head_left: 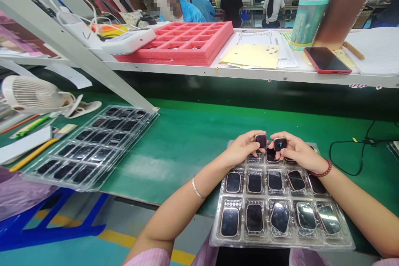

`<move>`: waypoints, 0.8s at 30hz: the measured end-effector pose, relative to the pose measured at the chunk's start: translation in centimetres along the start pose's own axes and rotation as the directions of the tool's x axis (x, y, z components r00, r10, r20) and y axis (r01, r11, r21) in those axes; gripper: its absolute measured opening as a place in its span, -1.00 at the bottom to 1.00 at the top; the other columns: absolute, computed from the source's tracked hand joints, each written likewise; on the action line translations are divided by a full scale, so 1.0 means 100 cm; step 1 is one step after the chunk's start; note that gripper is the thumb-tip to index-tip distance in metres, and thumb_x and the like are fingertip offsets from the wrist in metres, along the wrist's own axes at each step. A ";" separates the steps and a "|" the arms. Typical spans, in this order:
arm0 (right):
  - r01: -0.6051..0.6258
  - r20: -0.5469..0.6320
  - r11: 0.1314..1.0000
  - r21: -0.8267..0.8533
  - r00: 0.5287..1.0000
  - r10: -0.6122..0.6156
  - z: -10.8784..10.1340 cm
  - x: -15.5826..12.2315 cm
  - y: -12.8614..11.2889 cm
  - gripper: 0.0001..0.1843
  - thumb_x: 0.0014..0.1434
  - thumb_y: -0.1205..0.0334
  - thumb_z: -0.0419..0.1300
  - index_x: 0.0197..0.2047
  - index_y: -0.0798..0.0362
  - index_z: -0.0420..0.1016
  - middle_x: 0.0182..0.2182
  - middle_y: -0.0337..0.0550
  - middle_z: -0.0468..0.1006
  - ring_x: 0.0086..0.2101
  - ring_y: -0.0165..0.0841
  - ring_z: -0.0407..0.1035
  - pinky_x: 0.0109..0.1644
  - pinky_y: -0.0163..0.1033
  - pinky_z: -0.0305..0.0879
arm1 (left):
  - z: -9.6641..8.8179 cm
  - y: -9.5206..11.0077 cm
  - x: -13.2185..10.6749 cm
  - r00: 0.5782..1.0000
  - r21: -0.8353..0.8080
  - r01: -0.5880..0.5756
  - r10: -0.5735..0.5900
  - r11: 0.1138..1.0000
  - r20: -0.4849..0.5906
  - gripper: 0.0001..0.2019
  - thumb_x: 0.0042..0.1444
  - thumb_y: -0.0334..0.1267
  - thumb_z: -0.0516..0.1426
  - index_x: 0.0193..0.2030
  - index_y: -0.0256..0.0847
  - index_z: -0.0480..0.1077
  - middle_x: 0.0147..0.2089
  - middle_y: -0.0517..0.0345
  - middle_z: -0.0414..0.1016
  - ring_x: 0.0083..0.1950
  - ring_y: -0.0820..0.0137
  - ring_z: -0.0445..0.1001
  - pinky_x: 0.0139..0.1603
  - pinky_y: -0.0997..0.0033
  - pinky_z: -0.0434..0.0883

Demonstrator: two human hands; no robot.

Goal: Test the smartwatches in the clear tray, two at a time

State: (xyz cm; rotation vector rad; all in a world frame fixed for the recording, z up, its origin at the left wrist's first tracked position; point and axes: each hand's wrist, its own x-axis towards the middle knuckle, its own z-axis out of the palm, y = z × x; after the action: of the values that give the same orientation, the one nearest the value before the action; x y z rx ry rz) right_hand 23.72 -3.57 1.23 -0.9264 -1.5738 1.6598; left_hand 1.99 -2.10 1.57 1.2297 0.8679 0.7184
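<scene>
My left hand (245, 148) pinches a smartwatch body (261, 141) with a dark screen. Close beside it, my right hand (291, 148) grips a second smartwatch body (280, 144), whose screen shows a lit blue mark. Both hands are over the far rows of a clear plastic tray (215, 239). Rows of strapless watch bodies lie in its pockets, such as a dark-screened watch (254, 217) in the near row. Some sit tilted in their pockets. The tray's near edge juts past the table edge, and my hands cover part of its far side.
Stacked clear trays (102, 174) with dark watch bodies lie on the green table (174, 149) at left. A white fan (31, 93) stands behind them. On the shelf are a red foam tray (199, 56), a phone (327, 60) and a cup (308, 20). A cable (332, 153) lies right. People sit beyond.
</scene>
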 end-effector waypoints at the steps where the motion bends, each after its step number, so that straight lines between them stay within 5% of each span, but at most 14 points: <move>1: 0.000 0.000 1.000 0.001 1.000 0.000 0.000 0.000 0.000 -0.56 0.08 0.45 0.09 0.05 0.01 0.28 -0.14 -0.14 0.45 -0.37 -0.45 0.45 -0.29 -0.27 0.40 | 0.000 0.000 0.000 1.000 0.000 -0.001 0.001 1.000 0.001 -0.58 0.09 -0.39 0.07 0.13 -0.28 0.30 -0.09 -0.02 0.47 -0.19 0.40 0.50 -0.34 0.47 0.39; 24: 0.014 0.004 1.000 -0.017 1.000 -0.014 0.000 0.000 0.001 -0.56 0.08 0.46 0.09 0.05 -0.02 0.30 -0.18 -0.18 0.43 -0.36 -0.43 0.45 -0.30 -0.25 0.43 | 0.000 -0.002 0.000 1.000 0.001 -0.005 0.005 1.000 0.004 -0.58 0.09 -0.36 0.09 0.13 -0.26 0.30 -0.07 -0.03 0.48 -0.20 0.39 0.49 -0.32 0.45 0.38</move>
State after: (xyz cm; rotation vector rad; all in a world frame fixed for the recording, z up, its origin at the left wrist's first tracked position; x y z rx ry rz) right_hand 23.71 -3.53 1.12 -0.9199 -1.5956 1.6417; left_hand 1.95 -2.14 1.42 1.2341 0.8625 0.7191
